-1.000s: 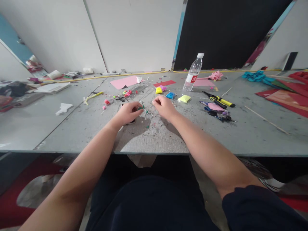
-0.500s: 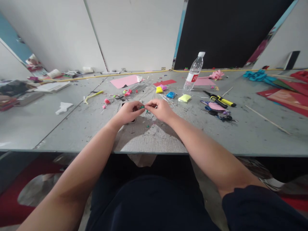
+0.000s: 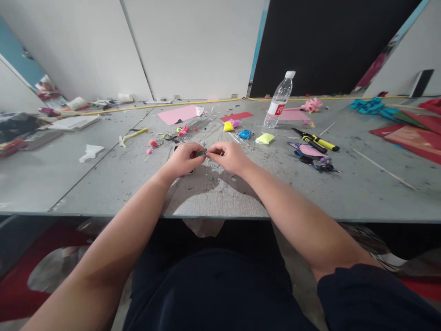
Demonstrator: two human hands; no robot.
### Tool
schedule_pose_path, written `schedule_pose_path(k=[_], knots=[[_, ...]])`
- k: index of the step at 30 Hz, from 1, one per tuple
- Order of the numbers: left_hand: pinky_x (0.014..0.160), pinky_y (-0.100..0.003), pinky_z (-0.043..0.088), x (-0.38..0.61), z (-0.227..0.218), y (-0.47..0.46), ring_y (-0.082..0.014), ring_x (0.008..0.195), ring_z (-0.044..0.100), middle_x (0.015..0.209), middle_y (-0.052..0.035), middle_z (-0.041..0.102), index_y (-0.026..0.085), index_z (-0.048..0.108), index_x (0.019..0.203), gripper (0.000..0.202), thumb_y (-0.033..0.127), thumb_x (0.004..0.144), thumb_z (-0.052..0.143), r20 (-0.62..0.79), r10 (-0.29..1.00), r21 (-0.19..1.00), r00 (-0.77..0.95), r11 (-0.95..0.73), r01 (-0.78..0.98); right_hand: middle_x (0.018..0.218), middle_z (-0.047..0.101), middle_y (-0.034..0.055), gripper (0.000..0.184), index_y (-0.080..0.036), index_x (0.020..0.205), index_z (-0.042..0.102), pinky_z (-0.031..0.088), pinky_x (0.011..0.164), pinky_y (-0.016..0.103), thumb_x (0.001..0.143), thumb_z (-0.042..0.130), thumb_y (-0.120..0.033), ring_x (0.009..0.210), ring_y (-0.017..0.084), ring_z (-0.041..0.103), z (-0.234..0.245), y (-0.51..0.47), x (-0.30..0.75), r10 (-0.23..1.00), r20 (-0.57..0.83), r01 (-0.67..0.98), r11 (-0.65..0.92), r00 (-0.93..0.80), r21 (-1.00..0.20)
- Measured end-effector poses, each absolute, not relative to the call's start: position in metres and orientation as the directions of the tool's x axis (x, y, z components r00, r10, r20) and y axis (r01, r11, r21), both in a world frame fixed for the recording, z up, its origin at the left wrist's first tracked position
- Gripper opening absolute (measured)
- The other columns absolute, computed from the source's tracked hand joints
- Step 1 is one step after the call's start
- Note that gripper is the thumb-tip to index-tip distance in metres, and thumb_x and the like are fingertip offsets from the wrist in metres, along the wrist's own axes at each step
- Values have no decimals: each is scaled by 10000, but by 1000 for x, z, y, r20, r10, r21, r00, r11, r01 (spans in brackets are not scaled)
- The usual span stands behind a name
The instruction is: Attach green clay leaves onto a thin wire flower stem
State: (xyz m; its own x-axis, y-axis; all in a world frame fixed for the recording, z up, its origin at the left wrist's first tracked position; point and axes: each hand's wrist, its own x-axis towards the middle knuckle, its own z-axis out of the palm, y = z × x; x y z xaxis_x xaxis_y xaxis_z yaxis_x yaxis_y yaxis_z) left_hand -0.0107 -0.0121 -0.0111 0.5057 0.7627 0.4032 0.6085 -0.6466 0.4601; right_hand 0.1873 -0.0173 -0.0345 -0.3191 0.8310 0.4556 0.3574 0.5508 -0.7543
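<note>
My left hand [image 3: 186,157] is closed, its thumb and fingers pinching a small lump of green clay [image 3: 200,153]. Against its right end press the fingertips of my right hand [image 3: 227,156], also closed in a pinch. Most of the lump is hidden by the fingers. Under the hands lies a crumpled clear wrapper [image 3: 212,163]. A dark phone-like object [image 3: 189,173] shows partly beneath my left hand. A tiny green crumb [image 3: 212,179] rests on the table closer to me.
Beyond my hands lie yellow [image 3: 228,126], blue [image 3: 245,134] and pale yellow [image 3: 265,139] clay packets. A water bottle [image 3: 274,112] stands behind them. Yellow-black pliers [image 3: 315,140] and a thin stick [image 3: 386,171] are on the right. Pink beads or clay bits [image 3: 183,131] lie left of centre.
Both hands stay together in nearly the same place. The fingers have shifted slightly around the green clay, and the view has tilted a little.
</note>
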Motion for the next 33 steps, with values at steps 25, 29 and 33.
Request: schedule_pose_path(k=[25,29,33], knots=[[651,-283,449,-13,-14,-10,-148,688,564,784,-23,668,171,696,918,186,309,822,617,345,814,504,468,-581,639,670,590,-22,108,-216,770,578,399,641,298,850,585,-289,639,151,508,-36,-15,186,882,400,321,465,-249,-825],[619,-275,426,-13,-14,-10,-142,658,546,727,-6,633,179,682,872,141,291,807,627,337,812,502,477,-584,638,728,643,11,132,-198,818,643,428,674,311,848,626,-325,695,167,546,-38,-15,184,861,422,336,502,-283,-797],[600,-273,410,-13,-13,-11,-143,648,540,699,-2,614,179,681,865,129,279,807,624,321,813,503,486,-581,640,767,680,30,144,-186,820,663,443,696,318,849,630,-323,724,174,572,-39,-13,185,854,412,333,507,-317,-795]])
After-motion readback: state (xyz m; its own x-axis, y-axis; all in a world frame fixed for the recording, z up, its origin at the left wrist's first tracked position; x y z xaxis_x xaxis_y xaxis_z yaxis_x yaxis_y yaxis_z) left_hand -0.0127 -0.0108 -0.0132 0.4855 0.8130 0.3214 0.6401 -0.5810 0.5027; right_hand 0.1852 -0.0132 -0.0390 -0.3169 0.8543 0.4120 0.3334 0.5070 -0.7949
